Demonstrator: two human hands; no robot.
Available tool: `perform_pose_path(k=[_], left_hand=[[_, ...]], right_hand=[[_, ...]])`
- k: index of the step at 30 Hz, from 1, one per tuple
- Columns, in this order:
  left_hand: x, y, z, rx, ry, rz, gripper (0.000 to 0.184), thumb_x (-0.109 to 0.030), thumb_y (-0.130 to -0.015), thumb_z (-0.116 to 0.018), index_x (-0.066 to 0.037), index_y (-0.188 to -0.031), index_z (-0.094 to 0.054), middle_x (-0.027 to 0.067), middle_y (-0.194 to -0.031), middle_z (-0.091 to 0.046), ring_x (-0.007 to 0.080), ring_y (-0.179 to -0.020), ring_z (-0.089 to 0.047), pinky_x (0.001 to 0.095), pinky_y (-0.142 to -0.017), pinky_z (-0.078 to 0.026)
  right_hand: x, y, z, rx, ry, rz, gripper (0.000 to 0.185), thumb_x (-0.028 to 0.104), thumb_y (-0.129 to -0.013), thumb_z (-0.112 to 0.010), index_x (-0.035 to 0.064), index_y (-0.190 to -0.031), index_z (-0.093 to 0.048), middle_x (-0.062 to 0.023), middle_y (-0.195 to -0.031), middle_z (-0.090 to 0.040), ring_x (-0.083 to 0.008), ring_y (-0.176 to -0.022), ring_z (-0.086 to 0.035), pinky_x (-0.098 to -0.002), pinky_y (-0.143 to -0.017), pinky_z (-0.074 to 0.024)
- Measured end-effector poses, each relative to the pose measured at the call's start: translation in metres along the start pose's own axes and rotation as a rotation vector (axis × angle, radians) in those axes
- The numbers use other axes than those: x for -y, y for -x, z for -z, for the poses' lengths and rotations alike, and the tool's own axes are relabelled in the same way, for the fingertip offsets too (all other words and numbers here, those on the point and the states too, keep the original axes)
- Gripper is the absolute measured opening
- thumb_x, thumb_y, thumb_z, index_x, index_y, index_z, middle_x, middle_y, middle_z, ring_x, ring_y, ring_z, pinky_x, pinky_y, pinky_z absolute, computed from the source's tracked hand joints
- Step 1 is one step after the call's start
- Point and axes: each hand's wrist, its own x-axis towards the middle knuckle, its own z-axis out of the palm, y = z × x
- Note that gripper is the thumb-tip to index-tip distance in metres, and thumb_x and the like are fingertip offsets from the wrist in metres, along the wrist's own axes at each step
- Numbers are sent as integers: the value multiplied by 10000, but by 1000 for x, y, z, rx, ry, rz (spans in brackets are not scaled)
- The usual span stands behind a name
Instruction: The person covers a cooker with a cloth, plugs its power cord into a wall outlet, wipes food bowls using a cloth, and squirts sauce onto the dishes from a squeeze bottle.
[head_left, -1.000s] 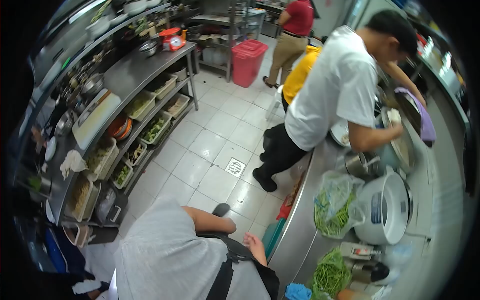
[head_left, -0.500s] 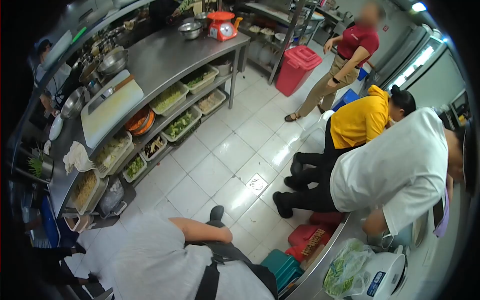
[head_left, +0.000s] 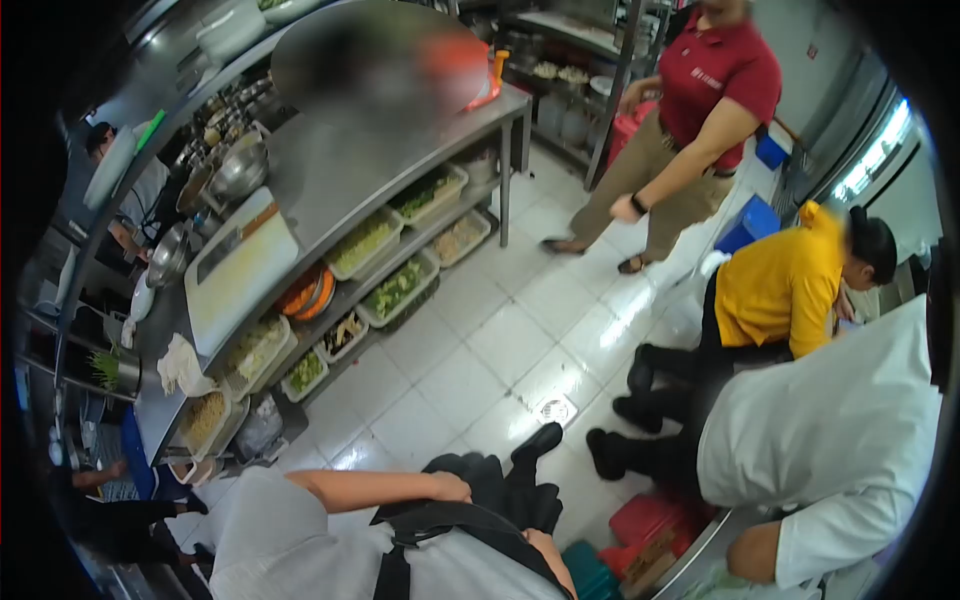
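Below me is my own grey shirt with a black apron [head_left: 450,520] over the front. My left hand [head_left: 452,487] rests at the apron's upper edge, its fingers curled against the dark cloth. The apron's skirt hangs in wavy folds just beyond it. My right hand [head_left: 541,548] is at the apron's right side; its fingers are hidden. A black shoe [head_left: 540,440] of mine is forward on the tiled floor [head_left: 450,340].
To the left stands a steel counter [head_left: 340,165] with a white cutting board [head_left: 240,270] and vegetable tubs [head_left: 400,290] below. A person in red [head_left: 715,90] stands ahead. Persons in yellow [head_left: 780,280] and white [head_left: 820,430] bend at the right. Red containers [head_left: 650,530] are beside the right counter.
The view has shifted, and the bagged greens and white appliance have mostly left it. My right hand has come into view. My shoe is farther forward. The person in red appears closer.
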Motion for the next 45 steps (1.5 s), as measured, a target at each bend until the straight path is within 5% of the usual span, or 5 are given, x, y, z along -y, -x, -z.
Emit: perform_pose_path(k=[14,19,26,34,45], left_hand=[[19,-180,202,-829,484,6,444,-451,-871,-496,-71,-1037,-652,172,-992,-669,335,-925,-635,414,-821,-483],[76,-202,194,-524,274,577,387,-402,-909,-477,-92,-1063,-651,149,-1036,-666,329,-1011,-616,427,-866,-476],[102,-198,195,-247,631,634,354,-383,-869,-520,-84,-986,-668,120,-947,-683,302,-917,-638,428,-802,-494],[186,-251,406,-684,496,442,320,-363,-822,-569,-75,-899,-688,87,-845,-701,272,-810,-663,430,-729,-514],[195,-352,724,-623,868,461,291,-262,-837,-588,-79,-1042,-682,102,-810,-689,181,-645,-647,334,-604,-527]], right_hand=[[-3,-208,316,-355,63,293,370,375,-870,-580,58,-1042,-662,-183,-956,-676,-332,-937,-642,-389,-822,-495],[78,-276,425,84,-811,310,338,324,-924,-561,55,-1120,-623,-68,-899,-675,-171,-856,-647,-305,-768,-510],[-140,-429,476,-288,-3,127,342,346,-886,-576,45,-752,-667,-115,-633,-634,-179,-513,-590,-323,-473,-456],[-197,-447,517,91,-506,-652,281,349,-916,-514,125,-1030,-639,-48,-894,-675,-166,-723,-636,-356,-632,-514],[-51,-591,801,40,-338,-159,333,332,-894,-527,112,-1135,-597,-91,-920,-680,-195,-755,-649,-374,-623,-520]])
